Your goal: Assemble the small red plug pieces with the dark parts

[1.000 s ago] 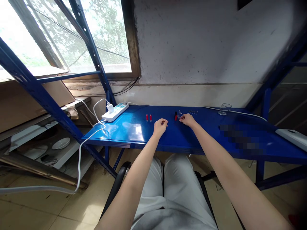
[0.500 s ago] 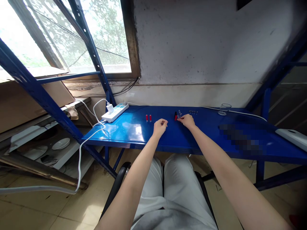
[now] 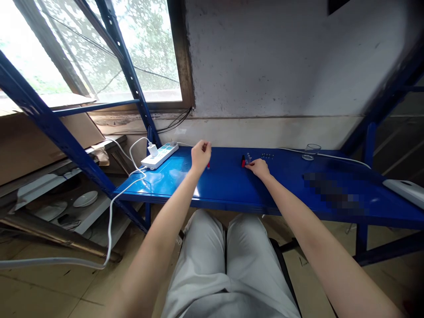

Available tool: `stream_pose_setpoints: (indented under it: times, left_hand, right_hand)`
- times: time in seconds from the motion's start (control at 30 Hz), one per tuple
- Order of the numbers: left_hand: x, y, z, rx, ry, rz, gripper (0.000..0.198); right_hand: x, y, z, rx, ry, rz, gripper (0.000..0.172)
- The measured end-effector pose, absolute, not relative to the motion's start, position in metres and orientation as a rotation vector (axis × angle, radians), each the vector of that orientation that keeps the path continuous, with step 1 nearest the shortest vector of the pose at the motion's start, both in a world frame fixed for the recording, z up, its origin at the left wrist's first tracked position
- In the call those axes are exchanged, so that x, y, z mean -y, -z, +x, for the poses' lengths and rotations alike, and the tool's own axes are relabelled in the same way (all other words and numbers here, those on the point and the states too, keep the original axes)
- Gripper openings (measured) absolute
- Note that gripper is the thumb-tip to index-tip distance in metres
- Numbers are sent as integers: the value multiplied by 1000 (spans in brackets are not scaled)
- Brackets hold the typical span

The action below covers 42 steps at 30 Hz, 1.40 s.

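My left hand (image 3: 200,155) is raised over the left-middle of the blue table (image 3: 225,190). Its fingers are curled together, and whatever is in them is hidden. Just under it, a small red cylinder with a pale lower end (image 3: 208,166) shows partly; the hand covers what stands beside it. My right hand (image 3: 259,168) rests low on the tabletop, thumb and finger pinched at a small red-and-black piece (image 3: 243,162). Small clear pieces (image 3: 248,157) stand right behind those fingertips. Farther right is a row of several tiny metallic pieces (image 3: 267,156).
A white power strip (image 3: 160,156) with a plugged-in charger lies at the table's left end, its cable hanging over the edge. A clear glass (image 3: 310,152) stands at the back right. A blurred dark item (image 3: 334,192) and a white device (image 3: 406,192) are at right.
My left hand has moved left and away from me, from beside my right hand to over the red cylinders, covering one. My right hand has stayed at the red-and-black piece.
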<state>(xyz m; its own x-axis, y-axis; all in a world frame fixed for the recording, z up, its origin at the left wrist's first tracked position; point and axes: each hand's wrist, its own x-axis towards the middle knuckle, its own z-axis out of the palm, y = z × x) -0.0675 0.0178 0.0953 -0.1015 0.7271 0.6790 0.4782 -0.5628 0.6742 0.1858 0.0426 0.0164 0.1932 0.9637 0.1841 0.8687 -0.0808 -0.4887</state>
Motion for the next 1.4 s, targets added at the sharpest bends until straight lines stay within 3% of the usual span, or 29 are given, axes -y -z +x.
stream_pose_setpoints:
  times: [0.1,0.3,0.4,0.47,0.67,1.13,1.27,1.4]
  left_hand:
    - [-30,-125,-82,-1515,-1548,2205,18]
    - [-47,-127,-93,-1739,-536,2681,24]
    - [-52,-113,-94,-1779,-276,2705,28]
    - [-54,-104,-93,-1798,-211,2697,28]
    - [-62,-89,-91,-1833,-200,2652,26]
    - [-60,-86,-87,-1788,-205,2726,15]
    - [-61,-83,-85,-1706,-338,2749,12]
    - [-55,-82,-72,-1571,-743,2643,8]
  right_hand:
    - [-44,-20,187,1705,-306,-1985,23]
    - [-40,-37,198,1712,-402,-2020,28]
    - [-28,-48,191,1581,-245,-1902,19]
    - [-16,-53,179,1468,-88,-1724,22]
    - [5,-42,147,1469,61,-1329,35]
    - [10,-22,147,1573,-8,-1301,37]
    - [11,-21,147,1579,-22,-1320,36]
    - [12,-20,145,1628,-20,-1307,38]
